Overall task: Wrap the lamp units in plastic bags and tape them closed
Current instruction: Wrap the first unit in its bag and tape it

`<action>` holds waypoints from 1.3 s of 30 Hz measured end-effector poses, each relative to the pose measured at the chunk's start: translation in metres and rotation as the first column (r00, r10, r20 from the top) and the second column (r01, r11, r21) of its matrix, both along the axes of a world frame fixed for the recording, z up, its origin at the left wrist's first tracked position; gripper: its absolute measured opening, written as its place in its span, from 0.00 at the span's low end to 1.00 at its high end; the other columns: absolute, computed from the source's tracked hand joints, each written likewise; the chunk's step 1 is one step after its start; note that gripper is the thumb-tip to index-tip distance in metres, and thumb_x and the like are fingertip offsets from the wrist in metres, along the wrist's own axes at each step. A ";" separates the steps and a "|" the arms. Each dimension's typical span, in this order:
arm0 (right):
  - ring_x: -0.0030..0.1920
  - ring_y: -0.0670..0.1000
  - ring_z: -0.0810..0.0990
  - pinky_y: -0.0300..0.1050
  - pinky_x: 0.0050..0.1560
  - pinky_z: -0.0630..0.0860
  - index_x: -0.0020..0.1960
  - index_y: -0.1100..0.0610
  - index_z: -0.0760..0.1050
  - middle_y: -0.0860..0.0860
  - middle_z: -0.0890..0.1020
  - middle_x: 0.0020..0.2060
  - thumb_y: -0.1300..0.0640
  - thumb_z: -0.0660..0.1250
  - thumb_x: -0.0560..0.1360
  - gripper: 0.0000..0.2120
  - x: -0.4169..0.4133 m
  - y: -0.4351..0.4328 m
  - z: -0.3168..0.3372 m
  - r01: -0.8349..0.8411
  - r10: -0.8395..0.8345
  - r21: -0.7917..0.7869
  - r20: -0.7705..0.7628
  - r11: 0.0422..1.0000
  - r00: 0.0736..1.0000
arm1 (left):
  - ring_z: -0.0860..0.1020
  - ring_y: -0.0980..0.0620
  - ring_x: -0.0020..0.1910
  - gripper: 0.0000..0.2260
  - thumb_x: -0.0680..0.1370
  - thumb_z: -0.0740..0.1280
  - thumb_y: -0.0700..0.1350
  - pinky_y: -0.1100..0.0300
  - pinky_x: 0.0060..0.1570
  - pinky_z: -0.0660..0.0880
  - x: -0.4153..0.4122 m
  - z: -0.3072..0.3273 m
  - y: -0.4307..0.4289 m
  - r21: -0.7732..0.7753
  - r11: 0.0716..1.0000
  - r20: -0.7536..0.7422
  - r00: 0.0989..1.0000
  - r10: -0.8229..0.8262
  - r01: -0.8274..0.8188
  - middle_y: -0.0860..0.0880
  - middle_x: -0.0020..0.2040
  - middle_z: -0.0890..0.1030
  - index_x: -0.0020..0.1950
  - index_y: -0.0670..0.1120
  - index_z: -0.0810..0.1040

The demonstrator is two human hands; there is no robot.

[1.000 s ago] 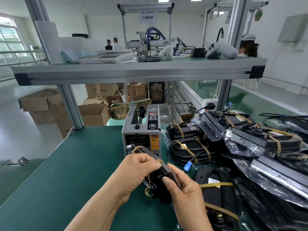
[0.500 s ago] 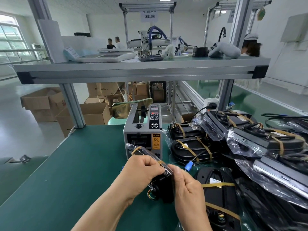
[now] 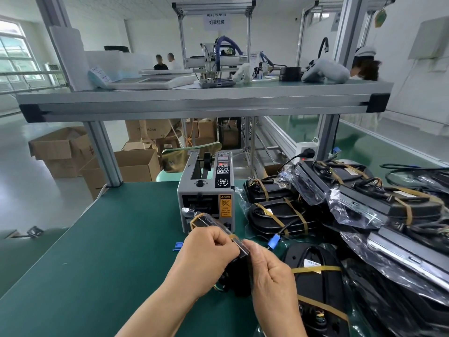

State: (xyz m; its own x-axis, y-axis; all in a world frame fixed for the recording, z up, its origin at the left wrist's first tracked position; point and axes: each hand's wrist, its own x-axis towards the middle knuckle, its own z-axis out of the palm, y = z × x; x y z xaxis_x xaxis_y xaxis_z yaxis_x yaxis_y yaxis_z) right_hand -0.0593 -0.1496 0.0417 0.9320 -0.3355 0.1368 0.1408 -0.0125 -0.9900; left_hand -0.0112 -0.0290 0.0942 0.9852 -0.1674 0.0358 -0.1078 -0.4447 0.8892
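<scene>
Amber tape already bands the far end of the bagged lamp, which is held over the green bench, right in front of the dispenser. Both hands are clamped on it, close together: the left hand curls over the top, and the right hand pinches the near end, where a second strip appears to be going on. To do this well, I would pull the bag snug, fold the slack flat under the strip, and rub the tape down along its length so no edge lifts. Finished lamps lie piled to the right.
</scene>
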 end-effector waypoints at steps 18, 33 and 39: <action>0.48 0.40 0.84 0.32 0.46 0.78 0.48 0.41 0.85 0.40 0.87 0.43 0.42 0.59 0.77 0.15 0.000 -0.003 0.001 0.003 -0.003 0.002 0.002 1.000 1.000 | 0.66 0.61 0.25 0.08 0.70 0.73 0.58 0.65 0.28 0.67 -0.002 -0.013 -0.004 -0.059 0.992 0.063 0.991 0.118 -0.114 0.58 0.26 0.69 0.40 0.57 0.77; 0.46 0.37 0.83 0.31 0.45 0.78 0.53 0.40 0.78 0.38 0.86 0.42 0.53 0.76 0.72 0.14 0.010 0.001 0.003 -0.004 -0.002 -0.063 -0.094 0.998 0.996 | 0.71 0.63 0.24 0.08 0.76 0.71 0.49 0.71 0.26 0.67 0.004 -0.012 0.001 -0.083 0.991 0.039 0.993 0.113 -0.109 0.58 0.28 0.77 0.38 0.59 0.80; 0.43 0.39 0.83 0.38 0.48 0.80 0.48 0.41 0.81 0.36 0.85 0.41 0.56 0.73 0.75 0.09 0.009 -0.008 0.005 -0.020 0.007 -0.138 -0.099 0.990 0.995 | 0.72 0.62 0.25 0.07 0.75 0.71 0.47 0.61 0.33 0.70 0.024 -0.004 0.019 -0.240 0.936 0.009 0.964 0.266 -0.256 0.56 0.28 0.79 0.38 0.57 0.84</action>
